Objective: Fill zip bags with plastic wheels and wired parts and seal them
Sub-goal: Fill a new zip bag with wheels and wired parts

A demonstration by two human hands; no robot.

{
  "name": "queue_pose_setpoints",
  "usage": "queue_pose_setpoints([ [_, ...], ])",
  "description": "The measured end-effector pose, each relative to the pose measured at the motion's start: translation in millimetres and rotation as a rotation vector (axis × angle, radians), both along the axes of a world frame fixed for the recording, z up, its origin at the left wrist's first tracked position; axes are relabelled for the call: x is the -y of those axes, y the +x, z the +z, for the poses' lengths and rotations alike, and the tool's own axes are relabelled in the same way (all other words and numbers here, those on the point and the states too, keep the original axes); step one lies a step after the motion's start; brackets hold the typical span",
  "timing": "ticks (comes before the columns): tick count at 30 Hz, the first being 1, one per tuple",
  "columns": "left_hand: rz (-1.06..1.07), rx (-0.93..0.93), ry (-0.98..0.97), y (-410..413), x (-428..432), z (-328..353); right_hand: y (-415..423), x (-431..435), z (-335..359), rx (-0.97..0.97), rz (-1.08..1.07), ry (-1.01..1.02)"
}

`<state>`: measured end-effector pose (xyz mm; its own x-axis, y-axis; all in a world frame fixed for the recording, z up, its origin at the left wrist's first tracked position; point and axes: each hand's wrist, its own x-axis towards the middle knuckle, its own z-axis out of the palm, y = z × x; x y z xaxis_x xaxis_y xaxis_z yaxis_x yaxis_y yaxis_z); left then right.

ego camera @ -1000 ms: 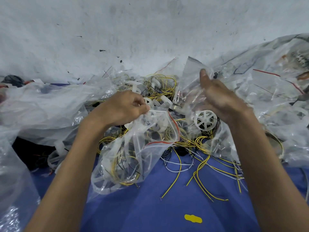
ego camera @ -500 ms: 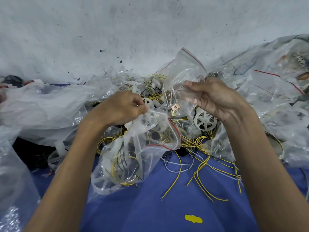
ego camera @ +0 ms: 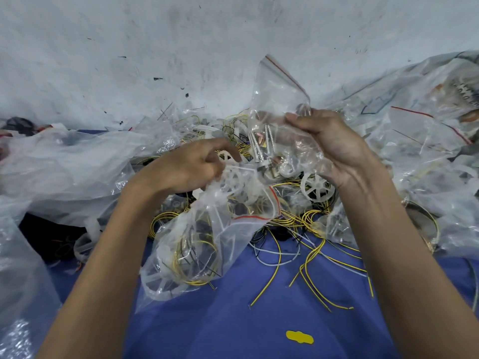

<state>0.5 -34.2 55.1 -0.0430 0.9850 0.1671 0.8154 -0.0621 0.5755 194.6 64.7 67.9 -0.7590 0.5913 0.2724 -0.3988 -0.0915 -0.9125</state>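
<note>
Two hands are busy over a blue desk (ego camera: 233,320). The left hand (ego camera: 191,164) has its fingers curled and pinches the top edge of a zip bag (ego camera: 207,229). That bag hangs down onto the desk, with white wheels (ego camera: 158,283) and yellow wires (ego camera: 191,265) inside. Its mouth with the red strip is open, most likely so more parts can go in. The right hand (ego camera: 334,149) is curled round a small bag (ego camera: 280,112) and holds it up, just beside that open mouth. Long screws (ego camera: 261,141) and little metal bits show inside the small bag. I think it is held high so it can be looked at or dropped in. One loose wheel (ego camera: 317,187) lies under the right hand, near some loose wires (ego camera: 311,255). The zip bag is not sealed yet.
</note>
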Motion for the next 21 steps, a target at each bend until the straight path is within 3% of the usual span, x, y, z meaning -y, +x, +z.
queue_pose_setpoints([
  [6,-0.083,0.084,-0.095,8.9,1.9,1.7,-19.3,7.7,-4.8,-0.176,-0.065,-0.212],
  [10,-0.144,0.387,-0.161,15.1,8.2,3.9,-26.7,7.4,-10.4,-0.108,-0.044,-0.253],
  [15,-0.066,0.426,-0.071,18.6,7.9,1.8,-32.3,9.1,-15.0,-0.035,-0.095,-0.14],
  [21,-0.057,0.365,-0.073,18.4,5.9,1.4,-29.3,11.0,-16.5,0.281,-0.102,0.058],
])
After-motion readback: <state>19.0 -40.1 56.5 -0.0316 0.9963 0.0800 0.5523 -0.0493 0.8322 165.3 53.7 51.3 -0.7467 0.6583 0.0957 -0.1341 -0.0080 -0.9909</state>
